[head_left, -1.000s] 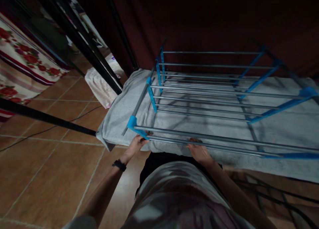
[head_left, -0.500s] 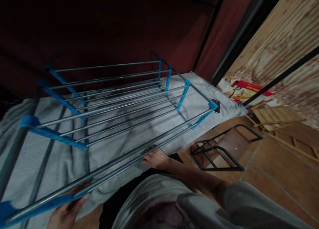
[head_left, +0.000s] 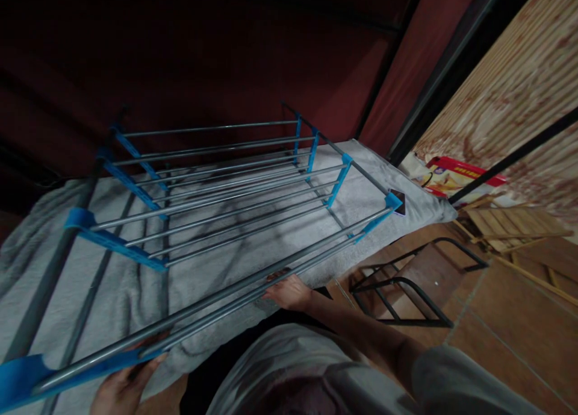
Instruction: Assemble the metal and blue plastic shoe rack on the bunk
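Observation:
A shoe rack of grey metal tubes (head_left: 217,207) joined by blue plastic brackets (head_left: 117,243) lies on a grey blanket (head_left: 289,231). My left hand (head_left: 124,383) is closed around the near left blue bracket, with its thumb on the near side and its fingers partly hidden behind it. Farther right along the near edge, my right hand (head_left: 289,291) grips the lower of the near tubes. The upper near tube passes just beyond its fingers, which are partly covered.
A dark phone (head_left: 397,202) lies on the blanket by the rack's right corner. On the tiled floor stand a black-framed chair (head_left: 419,279) and folded wooden furniture (head_left: 517,222). Behind these is a red and yellow box (head_left: 465,175). A dark red wall (head_left: 226,59) borders the far side.
The view has shifted slightly, so the rack and the room appear a little farther right and lower. Both hands keep their grip on the rack.

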`<state>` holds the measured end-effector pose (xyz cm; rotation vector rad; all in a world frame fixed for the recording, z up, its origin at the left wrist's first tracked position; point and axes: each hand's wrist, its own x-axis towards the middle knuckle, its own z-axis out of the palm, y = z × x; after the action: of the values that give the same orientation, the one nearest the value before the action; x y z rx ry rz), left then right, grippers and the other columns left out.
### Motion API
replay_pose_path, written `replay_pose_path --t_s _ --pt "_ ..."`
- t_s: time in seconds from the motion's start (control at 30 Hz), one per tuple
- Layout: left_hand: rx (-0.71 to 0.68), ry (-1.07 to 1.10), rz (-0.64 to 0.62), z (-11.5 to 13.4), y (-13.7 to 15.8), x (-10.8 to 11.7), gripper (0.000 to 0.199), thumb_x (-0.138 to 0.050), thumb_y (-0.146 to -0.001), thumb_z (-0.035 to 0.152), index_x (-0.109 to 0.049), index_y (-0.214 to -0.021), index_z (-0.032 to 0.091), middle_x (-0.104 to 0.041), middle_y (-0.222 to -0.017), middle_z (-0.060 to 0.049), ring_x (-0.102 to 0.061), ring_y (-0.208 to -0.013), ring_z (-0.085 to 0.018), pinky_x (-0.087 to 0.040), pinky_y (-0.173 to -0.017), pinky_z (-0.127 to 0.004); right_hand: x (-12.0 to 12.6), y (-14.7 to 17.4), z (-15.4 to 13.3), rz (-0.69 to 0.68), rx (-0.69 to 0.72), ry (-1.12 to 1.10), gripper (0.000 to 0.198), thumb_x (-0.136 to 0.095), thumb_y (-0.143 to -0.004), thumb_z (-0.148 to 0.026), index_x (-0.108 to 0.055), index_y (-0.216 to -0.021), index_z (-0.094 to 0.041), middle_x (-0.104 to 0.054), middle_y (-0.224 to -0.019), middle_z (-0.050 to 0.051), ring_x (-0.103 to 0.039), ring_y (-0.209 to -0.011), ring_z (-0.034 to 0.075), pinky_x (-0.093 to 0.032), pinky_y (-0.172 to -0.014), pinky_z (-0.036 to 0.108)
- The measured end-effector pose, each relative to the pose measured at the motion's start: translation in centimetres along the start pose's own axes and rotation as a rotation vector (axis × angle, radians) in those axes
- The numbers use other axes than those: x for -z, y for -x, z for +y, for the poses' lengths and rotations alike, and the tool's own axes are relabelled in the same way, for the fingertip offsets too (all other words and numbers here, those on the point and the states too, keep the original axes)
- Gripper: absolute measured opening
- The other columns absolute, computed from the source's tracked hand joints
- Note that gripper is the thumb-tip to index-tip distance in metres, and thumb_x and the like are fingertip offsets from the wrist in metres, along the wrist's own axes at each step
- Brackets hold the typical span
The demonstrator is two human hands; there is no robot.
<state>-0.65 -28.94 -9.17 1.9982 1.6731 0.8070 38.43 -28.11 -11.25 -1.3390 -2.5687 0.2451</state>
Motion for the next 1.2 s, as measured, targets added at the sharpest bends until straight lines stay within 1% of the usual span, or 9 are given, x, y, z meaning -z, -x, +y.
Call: replay_pose_path --t_s 0.2,0.37,0.43,0.57,0.63,0.83,0.93,1.03,1.2 --pt "0.146 0.102 -0.030 -0.9 0.4 -1.0 0.042 -0.065 -0.068 0.064 -0.076 -0.087 0.028 -0.078 -0.096 -0.004 -0.072 -0.100 -0.032 -0.055 -0.098 -0.048 0.2 0.6 -0.3 0.014 -0.018 0.007 0.026 -0.050 -0.100 -0.039 -0.069 -0.103 -0.022 -0.071 -0.112 0.006 -0.064 -0.105 0.021 -0.046 -0.099 0.035" --pt "0.187 0.233 -0.204 -0.1 0.6 1.8 0.040 -0.066 -0.072 0.056 -0.075 -0.089 0.021 -0.078 -0.095 -0.008 -0.071 -0.097 -0.029 -0.056 -0.094 -0.045 -0.7 1.9 -0.7 0.144 -0.020 0.057 0.026 -0.046 -0.102 -0.032 -0.072 -0.104 -0.026 -0.072 -0.114 0.006 -0.065 -0.108 0.022 -0.046 -0.103 0.040" --pt "0.228 0.154 -0.076 -1.0 0.6 3.9 0.036 -0.059 -0.079 0.052 -0.074 -0.087 0.020 -0.076 -0.087 -0.008 -0.070 -0.088 -0.027 -0.057 -0.090 -0.044 -1.4 2.4 -0.4 0.194 0.024 0.098 0.030 -0.043 -0.102 -0.033 -0.070 -0.113 -0.027 -0.070 -0.120 0.007 -0.066 -0.108 0.023 -0.047 -0.101 0.041" --pt "0.392 -0.179 0.401 -3.8 0.9 7.0 0.040 -0.045 -0.087 0.041 -0.071 -0.102 0.014 -0.070 -0.102 -0.016 -0.066 -0.094 -0.029 -0.054 -0.089 -0.044 -2.4 3.6 0.1 0.297 0.034 0.134 0.034 -0.041 -0.102 -0.034 -0.068 -0.122 -0.024 -0.070 -0.120 0.009 -0.067 -0.105 0.027 -0.052 -0.093 0.043" --pt "0.441 -0.288 0.416 -4.7 0.7 7.2 0.039 -0.045 -0.087 0.035 -0.068 -0.109 0.012 -0.067 -0.105 -0.018 -0.065 -0.095 -0.030 -0.053 -0.088 -0.043 -2.6 4.2 0.4 0.340 0.030 0.128 0.033 -0.043 -0.101 -0.033 -0.069 -0.119 -0.024 -0.070 -0.121 0.010 -0.068 -0.105 0.027 -0.053 -0.091 0.043" --pt "0.465 -0.501 0.229 -4.3 -1.0 5.6 0.033 -0.045 -0.084 0.018 -0.064 -0.109 0.009 -0.065 -0.109 -0.020 -0.061 -0.104 -0.032 -0.048 -0.093 -0.043 -2.6 4.6 1.0 0.404 0.101 0.095 0.029 -0.046 -0.099 -0.026 -0.068 -0.118 -0.022 -0.065 -0.129 0.010 -0.063 -0.115 0.027 -0.051 -0.095 0.042" --pt "0.582 -0.404 0.236 -4.4 -1.4 6.1 0.029 -0.045 -0.083 0.019 -0.061 -0.106 0.009 -0.066 -0.102 -0.018 -0.063 -0.097 -0.030 -0.049 -0.087 -0.040 -2.2 4.6 0.6 0.404 0.128 0.074 0.034 -0.044 -0.099 -0.021 -0.065 -0.125 -0.023 -0.065 -0.128 0.009 -0.062 -0.117 0.025 -0.051 -0.097 0.041" --pt "0.731 -0.108 0.349 -4.8 -0.7 7.1 0.029 -0.052 -0.080 0.031 -0.060 -0.100 0.012 -0.066 -0.081 -0.011 -0.063 -0.076 -0.025 -0.049 -0.068 -0.034 -1.7 4.7 -0.3 0.418 0.103 0.032 0.037 -0.041 -0.099 -0.017 -0.062 -0.129 -0.022 -0.067 -0.121 0.009 -0.063 -0.113 0.023 -0.052 -0.095 0.040" --pt "0.692 0.239 0.579 -3.2 3.9 7.8 0.057 -0.066 -0.063 0.064 -0.066 -0.089 0.013 -0.058 -0.064 -0.001 -0.053 -0.060 -0.017 -0.041 -0.052 -0.026 -0.8 5.4 -1.6 0.408 0.114 -0.082 0.039 -0.038 -0.098 -0.012 -0.061 -0.128 -0.020 -0.065 -0.124 0.011 -0.061 -0.114 0.022 -0.051 -0.098 0.041"
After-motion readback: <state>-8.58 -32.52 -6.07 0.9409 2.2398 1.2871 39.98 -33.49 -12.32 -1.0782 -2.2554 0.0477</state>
